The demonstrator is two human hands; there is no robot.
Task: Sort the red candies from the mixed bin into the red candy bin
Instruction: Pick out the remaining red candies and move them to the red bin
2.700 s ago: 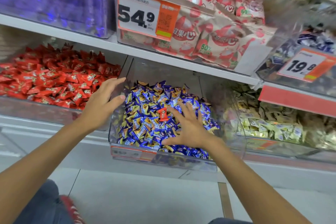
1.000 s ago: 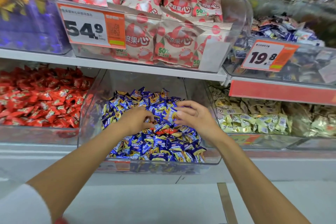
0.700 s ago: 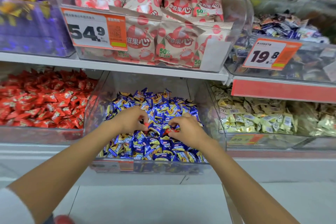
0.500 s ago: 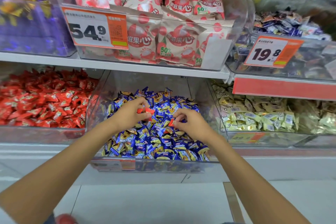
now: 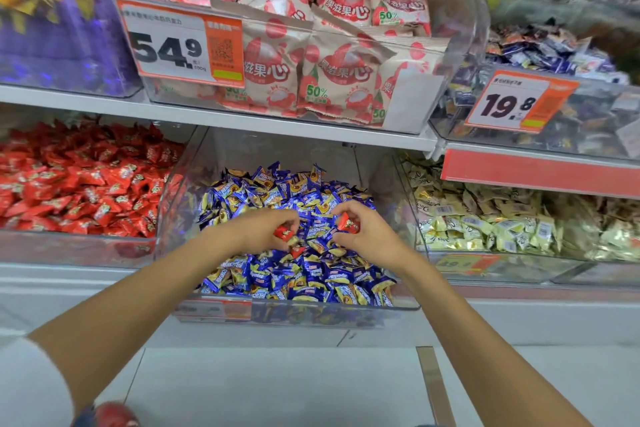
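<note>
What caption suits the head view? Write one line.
Left hand pinches a red candy, right hand a second red candy, over the mixed bin; red candy bin alongside.

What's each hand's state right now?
Left hand: closed, fingers pinching a red candy.
Right hand: closed, fingers pinching a second red candy.

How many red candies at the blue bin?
3 red candies: one in left hand, one in right hand, one just below left hand; others may be buried.
</note>
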